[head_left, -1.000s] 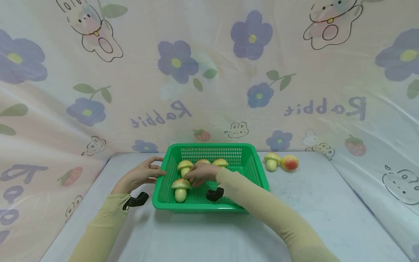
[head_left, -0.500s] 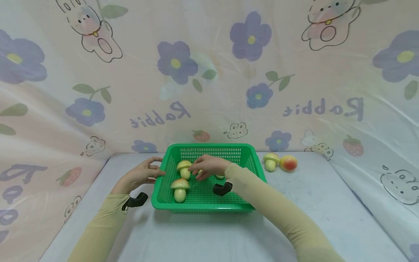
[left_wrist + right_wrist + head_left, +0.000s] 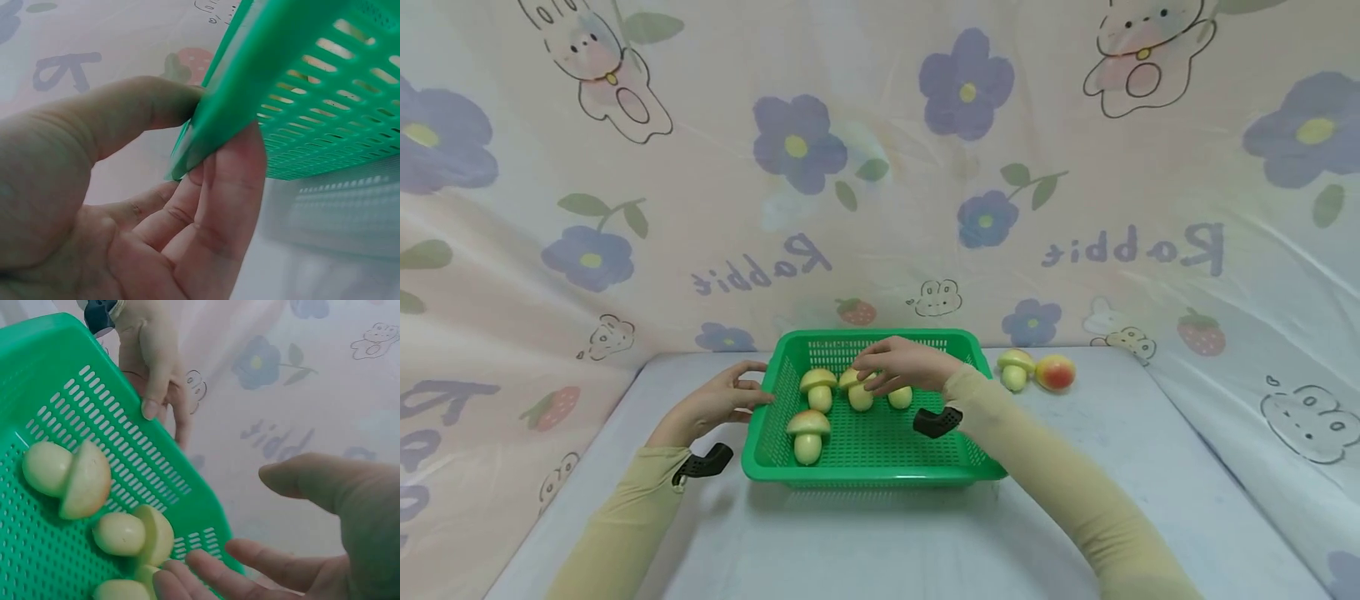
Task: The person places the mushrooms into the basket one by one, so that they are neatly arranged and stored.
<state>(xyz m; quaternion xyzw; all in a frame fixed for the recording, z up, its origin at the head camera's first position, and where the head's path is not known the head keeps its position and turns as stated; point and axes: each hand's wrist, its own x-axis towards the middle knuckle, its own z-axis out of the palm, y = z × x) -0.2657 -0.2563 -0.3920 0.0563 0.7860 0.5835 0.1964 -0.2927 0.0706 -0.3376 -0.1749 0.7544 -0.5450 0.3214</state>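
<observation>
A green plastic basket (image 3: 880, 473) holds several toy mushrooms with yellowish caps and pale stems. My left hand (image 3: 718, 404) grips its left rim; in the left wrist view the thumb (image 3: 150, 103) lies on one side of the rim and the fingers on the other. Over the back of the basket hovers my right hand (image 3: 913, 364), fingers apart and holding nothing. Beneath it are two mushrooms, one in the middle (image 3: 861, 397) and one further right (image 3: 899, 397), both partly hidden. Further left lie a back mushroom (image 3: 819, 390) and a front mushroom (image 3: 808, 437).
Right of the basket, another toy mushroom (image 3: 1015, 369) lies beside a red-and-yellow fruit (image 3: 1056, 372) on the white table (image 3: 1120, 467). A patterned curtain (image 3: 880, 208) rises behind the table and along both sides.
My right hand has risen and moved right, away from the left mushrooms, uncovering the middle one. The left hand has stayed on the rim.
</observation>
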